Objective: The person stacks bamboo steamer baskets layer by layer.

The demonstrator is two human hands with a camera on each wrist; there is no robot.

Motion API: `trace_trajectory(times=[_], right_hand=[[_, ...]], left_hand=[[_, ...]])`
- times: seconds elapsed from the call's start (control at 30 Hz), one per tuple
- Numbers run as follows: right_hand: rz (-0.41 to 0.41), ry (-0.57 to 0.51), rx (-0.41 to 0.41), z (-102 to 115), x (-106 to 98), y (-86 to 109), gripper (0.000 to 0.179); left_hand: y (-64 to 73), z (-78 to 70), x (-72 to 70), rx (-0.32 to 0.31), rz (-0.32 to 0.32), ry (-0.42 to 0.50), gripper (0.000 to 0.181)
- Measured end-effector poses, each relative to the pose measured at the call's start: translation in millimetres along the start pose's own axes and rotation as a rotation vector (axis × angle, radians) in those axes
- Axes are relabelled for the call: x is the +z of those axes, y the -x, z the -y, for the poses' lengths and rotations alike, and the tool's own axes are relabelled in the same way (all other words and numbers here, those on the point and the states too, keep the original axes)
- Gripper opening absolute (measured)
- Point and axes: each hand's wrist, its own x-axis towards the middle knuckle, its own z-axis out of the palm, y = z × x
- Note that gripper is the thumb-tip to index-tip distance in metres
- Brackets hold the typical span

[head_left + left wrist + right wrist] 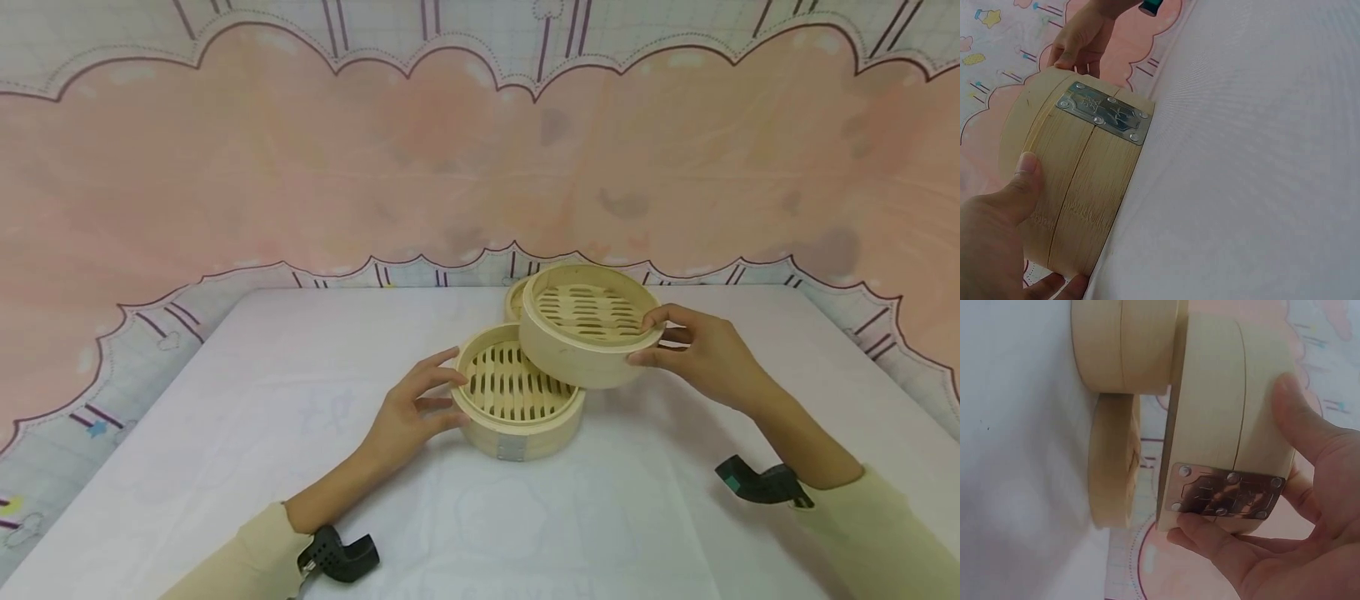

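Observation:
Two round bamboo steamer baskets with slatted bottoms are between the hands. The lower steamer basket (491, 437) sits on the white table, a metal plate on its side. My left hand (408, 404) grips its left side, thumb low on the wall and fingers at the rim. My right hand (705, 354) holds the upper steamer basket (581, 362) by its right edge, raised and tilted. In the head view it overlaps the lower basket's back right. The right wrist view shows the right fingers around the wall near a riveted metal plate (1225, 490).
Behind the baskets, a shallower round bamboo piece (1110, 462) rests on the white tablecloth (300, 400), mostly hidden in the head view. A pink patterned cloth (450, 158) hangs at the back. Black wrist devices (341, 557) are worn on both arms.

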Motion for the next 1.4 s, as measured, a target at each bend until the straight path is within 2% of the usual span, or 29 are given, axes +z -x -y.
trace_trajectory(times=[0.7, 1.1, 1.4], right_hand=[[0.043, 0.002, -0.025, 7, 11, -4.7, 0.054], [0.085, 0.010, -0.084, 17, 15, -8.5, 0.049], [0.122, 0.029, -0.149, 27, 17, -15.5, 0.043]], left_hand=[[0.0, 2.7, 0.1, 0.014, 0.013, 0.014, 0.042], [1.3, 4.1, -1.5, 0.025, 0.008, 0.032, 0.043], [1.0, 1.3, -3.3, -0.006, 0.008, 0.028, 0.045]])
